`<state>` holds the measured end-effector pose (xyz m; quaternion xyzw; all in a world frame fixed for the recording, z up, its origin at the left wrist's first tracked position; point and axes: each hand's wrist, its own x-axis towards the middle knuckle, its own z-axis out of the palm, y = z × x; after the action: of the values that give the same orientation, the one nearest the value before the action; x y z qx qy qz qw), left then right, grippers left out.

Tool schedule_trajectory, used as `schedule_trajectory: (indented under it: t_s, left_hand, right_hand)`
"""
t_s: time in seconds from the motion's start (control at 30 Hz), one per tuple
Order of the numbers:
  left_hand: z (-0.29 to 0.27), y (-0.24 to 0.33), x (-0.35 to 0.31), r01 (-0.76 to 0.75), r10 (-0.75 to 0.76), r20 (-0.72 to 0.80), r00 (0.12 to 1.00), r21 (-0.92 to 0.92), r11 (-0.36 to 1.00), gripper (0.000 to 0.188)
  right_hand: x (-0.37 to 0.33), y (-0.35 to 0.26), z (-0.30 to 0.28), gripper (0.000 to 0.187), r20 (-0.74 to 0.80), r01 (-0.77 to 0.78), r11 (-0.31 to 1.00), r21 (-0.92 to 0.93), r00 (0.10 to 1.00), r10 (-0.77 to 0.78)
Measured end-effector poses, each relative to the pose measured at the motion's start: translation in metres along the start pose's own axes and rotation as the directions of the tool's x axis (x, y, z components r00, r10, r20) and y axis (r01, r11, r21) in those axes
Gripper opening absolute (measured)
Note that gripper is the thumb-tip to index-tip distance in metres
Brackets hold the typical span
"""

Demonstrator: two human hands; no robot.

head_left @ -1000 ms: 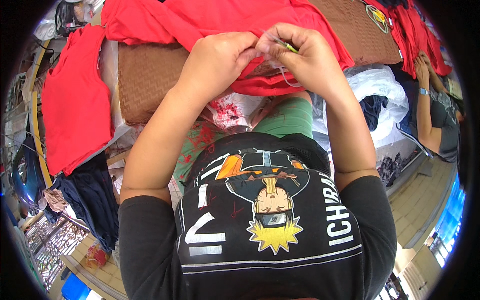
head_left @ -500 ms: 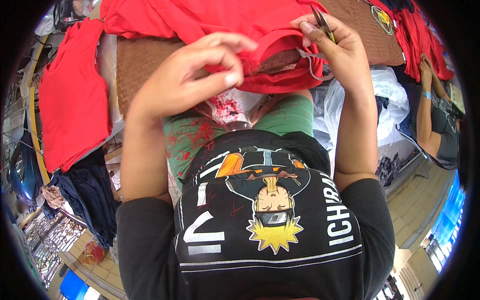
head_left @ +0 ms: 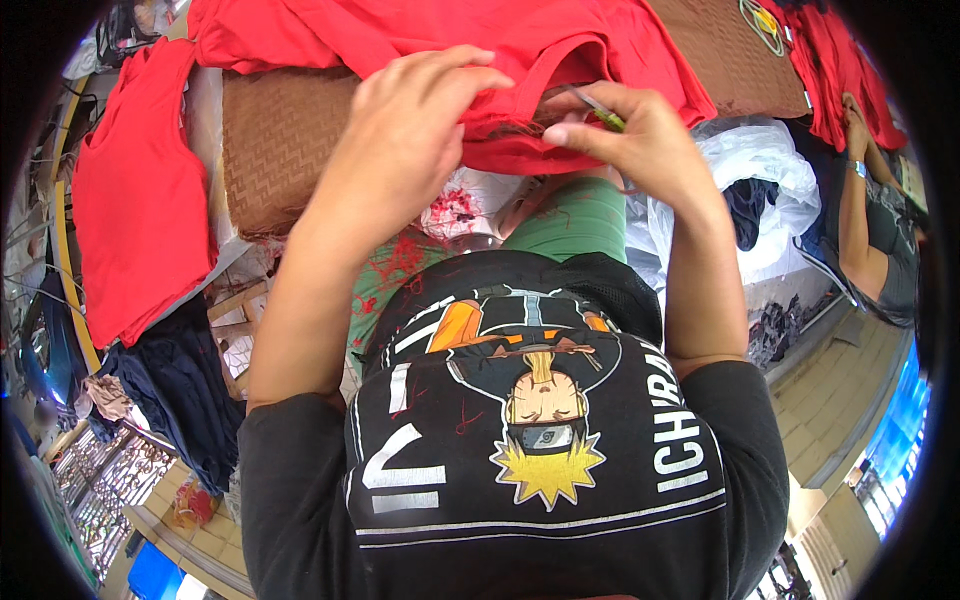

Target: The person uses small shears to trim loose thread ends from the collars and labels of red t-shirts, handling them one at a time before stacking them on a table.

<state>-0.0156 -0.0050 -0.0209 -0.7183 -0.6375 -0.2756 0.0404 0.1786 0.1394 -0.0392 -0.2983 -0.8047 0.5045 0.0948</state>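
A red garment (head_left: 450,30) lies over the brown woven surface and hangs toward my lap, with a rimmed opening facing me. My left hand (head_left: 410,135) rests over the cloth left of this opening, fingers stretched out and thumb apart. In my right hand (head_left: 640,130) is a small pair of thread snips (head_left: 608,117) with yellow-green on the grip. Its dark blades point up and left into the opening, near the edge of the cloth. The right fingertips are partly hidden there.
Another red garment (head_left: 140,200) hangs at the left above dark blue cloth (head_left: 180,390). Red thread scraps (head_left: 405,255) lie on my green shorts. White plastic bags (head_left: 750,190) sit at right. Another person's arm (head_left: 855,200) reaches to red cloth at far right.
My right hand has lowered with the snips, from above the opening's right rim into the opening. My left hand has shifted right and up slightly, its fingers straightening over the cloth.
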Motion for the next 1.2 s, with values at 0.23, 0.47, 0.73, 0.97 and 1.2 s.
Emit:
schedule_trajectory:
  t_s: [0.23, 0.47, 0.73, 0.97, 1.2]
  left_hand:
    - [0.043, -0.009, 0.010, 0.130, -0.136, -0.008, 0.991, -0.227, 0.965, 0.040]
    - [0.030, -0.013, 0.017, 0.218, -0.244, 0.000, 0.970, -0.446, 0.868, 0.035]
    - [0.029, -0.009, 0.017, 0.160, -0.175, -0.005, 0.985, -0.384, 0.909, 0.029]
    - [0.029, -0.010, 0.023, -0.106, 0.101, -0.242, 0.965, -0.007, 0.994, 0.018]
    - [0.033, -0.002, 0.020, 0.189, -0.323, -0.178, 0.929, -0.523, 0.831, 0.018]
  right_hand:
    - [0.007, 0.000, 0.043, 0.038, -0.146, 0.023, 0.999, 0.045, 0.989, -0.017]
    - [0.002, -0.015, 0.010, 0.015, -0.092, 0.118, 0.896, 0.428, 0.992, -0.087]
    - [0.009, -0.031, -0.002, 0.017, -0.018, 0.135, 0.840, 0.526, 0.989, -0.148]
    - [0.018, -0.047, -0.004, 0.017, 0.017, 0.101, 0.917, 0.385, 0.993, -0.116]
    - [0.028, -0.040, -0.001, 0.018, -0.120, 0.163, 0.877, 0.453, 0.985, -0.121]
